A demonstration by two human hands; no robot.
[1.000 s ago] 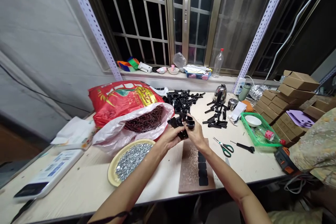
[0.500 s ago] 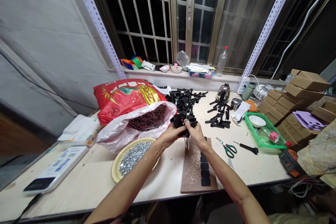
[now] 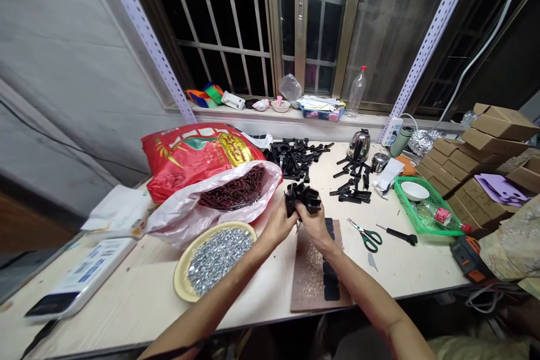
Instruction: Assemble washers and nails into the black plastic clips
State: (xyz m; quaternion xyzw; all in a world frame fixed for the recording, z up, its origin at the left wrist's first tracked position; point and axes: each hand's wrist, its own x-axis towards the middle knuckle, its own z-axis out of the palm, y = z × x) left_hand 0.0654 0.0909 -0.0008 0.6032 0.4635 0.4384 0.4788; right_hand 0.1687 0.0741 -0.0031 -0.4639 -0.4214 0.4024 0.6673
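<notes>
Both of my hands are together over the table, gripping a bunch of black plastic parts (image 3: 310,198). My left hand (image 3: 282,221) closes on the bunch from the left, and my right hand (image 3: 313,224) from the right with its thumb on top. What exactly the parts are I cannot make out. Below my hands lies a brown board (image 3: 306,287) with pale crumbs and a row of black rounded pads (image 3: 331,280). A heap of similar black parts (image 3: 295,157) lies behind, and a smaller group (image 3: 354,183) sits to the right.
At left, a red sack (image 3: 198,152) holds dark reddish screws (image 3: 234,188) beside a yellow bowl (image 3: 179,278) of small metal pieces. Green-handled scissors (image 3: 369,239), a screwdriver (image 3: 399,234) and a green basket (image 3: 407,211) are at right. Cardboard boxes (image 3: 476,197) are stacked beyond.
The bunch of black parts has turned in my hands and fanned out to the right. My hands have shifted slightly, and the view has tilted a little.
</notes>
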